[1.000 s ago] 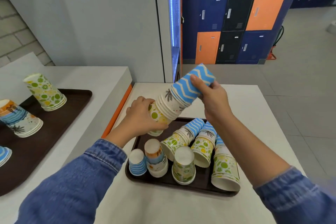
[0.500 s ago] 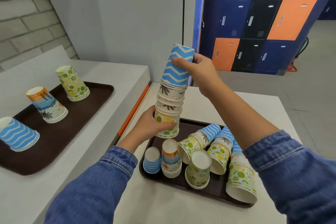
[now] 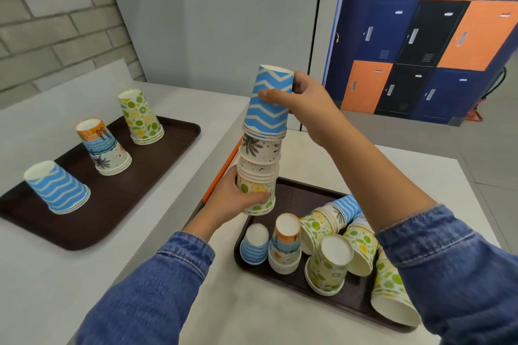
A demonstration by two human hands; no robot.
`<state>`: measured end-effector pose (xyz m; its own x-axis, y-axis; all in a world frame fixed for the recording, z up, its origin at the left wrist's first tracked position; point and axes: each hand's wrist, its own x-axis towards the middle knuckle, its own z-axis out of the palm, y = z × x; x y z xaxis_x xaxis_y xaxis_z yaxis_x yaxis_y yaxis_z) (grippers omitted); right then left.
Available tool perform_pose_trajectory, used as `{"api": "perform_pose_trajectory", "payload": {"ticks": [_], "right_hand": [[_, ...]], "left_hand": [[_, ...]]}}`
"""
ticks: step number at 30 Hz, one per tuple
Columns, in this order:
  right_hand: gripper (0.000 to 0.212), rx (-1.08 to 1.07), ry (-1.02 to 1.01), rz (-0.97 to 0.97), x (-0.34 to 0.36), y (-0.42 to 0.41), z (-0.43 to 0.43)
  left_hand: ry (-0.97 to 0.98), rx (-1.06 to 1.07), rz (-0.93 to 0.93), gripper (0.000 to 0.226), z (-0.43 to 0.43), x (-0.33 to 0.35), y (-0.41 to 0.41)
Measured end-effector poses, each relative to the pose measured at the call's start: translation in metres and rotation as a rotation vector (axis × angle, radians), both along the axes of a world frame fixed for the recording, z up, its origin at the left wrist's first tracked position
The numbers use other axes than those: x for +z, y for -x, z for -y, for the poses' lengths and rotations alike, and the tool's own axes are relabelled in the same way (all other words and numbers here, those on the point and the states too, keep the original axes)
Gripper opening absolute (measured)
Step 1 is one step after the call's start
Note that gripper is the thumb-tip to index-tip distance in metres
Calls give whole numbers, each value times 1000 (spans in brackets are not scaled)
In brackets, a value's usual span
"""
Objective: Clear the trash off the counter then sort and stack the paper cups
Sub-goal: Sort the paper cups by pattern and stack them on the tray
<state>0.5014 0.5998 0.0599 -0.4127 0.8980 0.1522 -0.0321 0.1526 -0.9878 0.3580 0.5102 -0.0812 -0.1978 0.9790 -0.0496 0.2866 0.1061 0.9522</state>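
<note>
Near tray (image 3: 297, 187) crowded with cups (image 3: 328, 266); bare counter (image 3: 182, 316) open beside it.

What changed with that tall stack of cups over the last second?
The mixed stack was swung from a slant to upright by the near tray. The right hand keeps gripping its top blue zigzag cup, the left hand its bottom lime-patterned cup; nothing was let go. The loose cups on the near tray and the three sorted stacks on the left tray stayed put.

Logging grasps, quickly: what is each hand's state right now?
Left hand: grips the bottom lime-print paper cup.
Right hand: grips the top blue zigzag paper cup.
</note>
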Motion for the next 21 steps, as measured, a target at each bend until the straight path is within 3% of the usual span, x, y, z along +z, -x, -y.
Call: {"api": "perform_pose_trajectory", "payload": {"ticks": [7,10,17,19,21], "right_hand": [[39,42,-14,-29,2,24,2],[44,0,-17,-145,6,32,-1],[32,-233,-100,-476,11,15,4],[43,-274,-80,-410,-8,5,17],[54,-267,-49,-197,-40,1,36]], "left_hand": [[-30,16,29,69,3,-10,21],[-10,20,35,75,4,-18,33],[80,134,-13,65,6,-47,65],[87,171,-8,65,7,-53,73],[64,205,3,64,7,-55,79]]}}
